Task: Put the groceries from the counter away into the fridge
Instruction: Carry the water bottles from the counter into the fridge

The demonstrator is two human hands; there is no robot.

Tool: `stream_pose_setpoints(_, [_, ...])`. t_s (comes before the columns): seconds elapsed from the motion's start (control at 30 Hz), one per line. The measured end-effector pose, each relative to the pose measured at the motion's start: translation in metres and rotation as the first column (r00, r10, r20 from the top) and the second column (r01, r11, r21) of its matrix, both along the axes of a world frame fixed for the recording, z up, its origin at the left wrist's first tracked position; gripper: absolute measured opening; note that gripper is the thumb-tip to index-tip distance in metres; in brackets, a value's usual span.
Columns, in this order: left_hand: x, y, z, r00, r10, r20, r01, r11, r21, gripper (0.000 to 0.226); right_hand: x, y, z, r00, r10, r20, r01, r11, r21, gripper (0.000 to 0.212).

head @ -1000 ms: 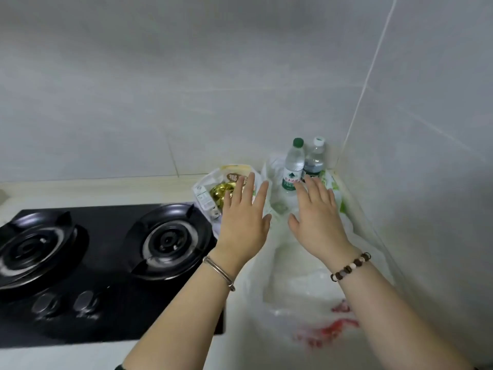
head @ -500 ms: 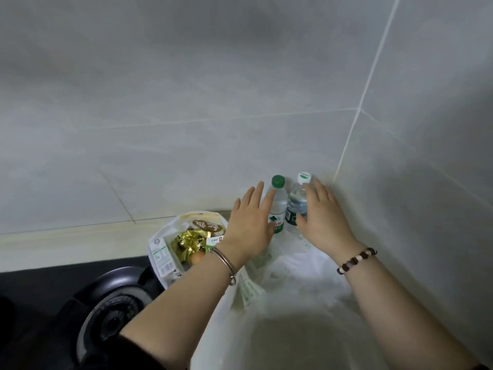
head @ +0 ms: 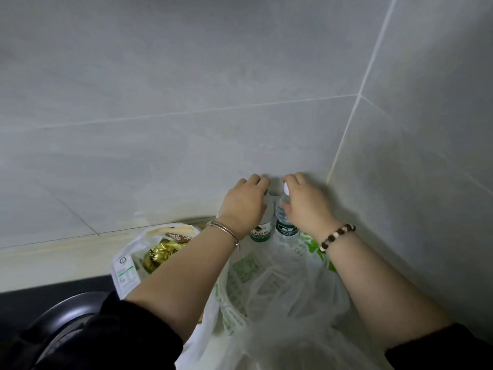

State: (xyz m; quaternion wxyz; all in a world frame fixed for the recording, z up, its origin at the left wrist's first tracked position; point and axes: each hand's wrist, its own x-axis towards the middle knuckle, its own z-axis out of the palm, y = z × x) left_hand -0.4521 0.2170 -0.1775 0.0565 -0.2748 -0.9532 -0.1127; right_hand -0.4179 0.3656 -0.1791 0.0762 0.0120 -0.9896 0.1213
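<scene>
Head view had both hands up against the tiled wall corner (head: 329,180), so not much elbow room there. The left hand (head: 244,201) was curled over the top of the left water bottle (head: 262,232), cap hidden under the fingers. The right hand (head: 306,204) was clamped round the neck of the right water bottle (head: 285,228), with the white cap (head: 286,188) poking out. Both bottles stood upright, touching each other, right in that corner.

Both had green labels with white Chinese characters, partly covered by the wrists, and I couldn't read them properly. A thin plastic bag (head: 288,295) with green print and a QR-ish block spread out from the corner. Further out sat a snack pouch (head: 125,273) with gold foil and tiny unreadable panel text, then the black gas hob (head: 61,313).
</scene>
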Motion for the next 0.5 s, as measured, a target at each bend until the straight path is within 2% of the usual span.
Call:
stream_pose_setpoints(0.17, [0.006, -0.001, 0.003, 0.998, 0.059, -0.008, -0.059, 0.998, -0.011, 0.031, 0.001, 0.003, 0.003, 0.998, -0.035, 0.047, 0.035, 0.999, 0.000, 0.027])
stream_pose_setpoints(0.33, [0.023, -0.007, 0.005, 0.991, 0.098, 0.086, -0.098, 0.995, -0.010, 0.027, 0.011, 0.002, 0.004, 0.995, -0.020, 0.095, 0.022, 0.999, -0.027, 0.027])
stream_pose_setpoints(0.5, [0.049, -0.007, 0.009, 0.977, 0.148, 0.154, -0.165, 0.982, 0.098, 0.027, 0.030, -0.012, 0.017, 0.993, 0.039, 0.108, -0.048, 0.996, 0.081, 0.010])
